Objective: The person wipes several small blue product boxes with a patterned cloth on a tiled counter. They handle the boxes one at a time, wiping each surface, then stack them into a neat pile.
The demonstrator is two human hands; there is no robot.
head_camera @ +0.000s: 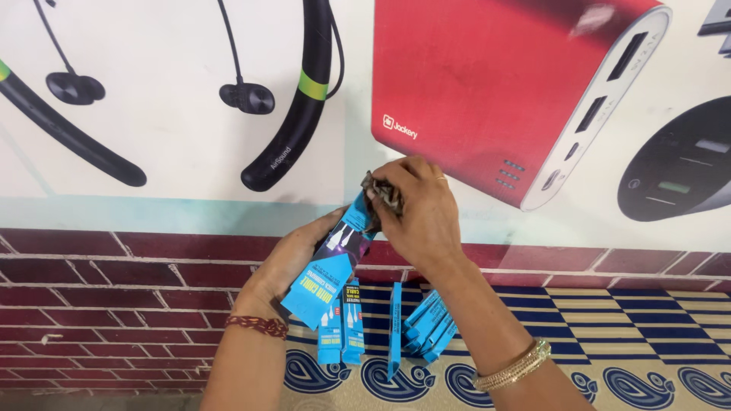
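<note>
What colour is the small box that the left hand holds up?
Bright blue, with a dark panel, on the small box in the left hand; the head view shows it.

patterned blue-and-cream mat [609, 335] (paisley border) under a cluster of blue cable packets [396, 331] beside the wall

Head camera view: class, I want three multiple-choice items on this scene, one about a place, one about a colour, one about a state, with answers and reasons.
1. Where do the spare blue cardboard packets stand?
A. on the patterned cloth by the brick-pattern wall
B. in a drawer
C. on a chair

2. What colour is the thread band on the left wrist?
A. green
B. dark red
C. white

3. What is the right hand doing?
A. hanging empty
B. pressing a crumpled dark cloth on the blue packet in the left hand
C. holding scissors

Answers: 1 A, they lean together there; 2 B, the band shows dark red; 3 B, fingers clutch the cloth against the packet's top.
</note>
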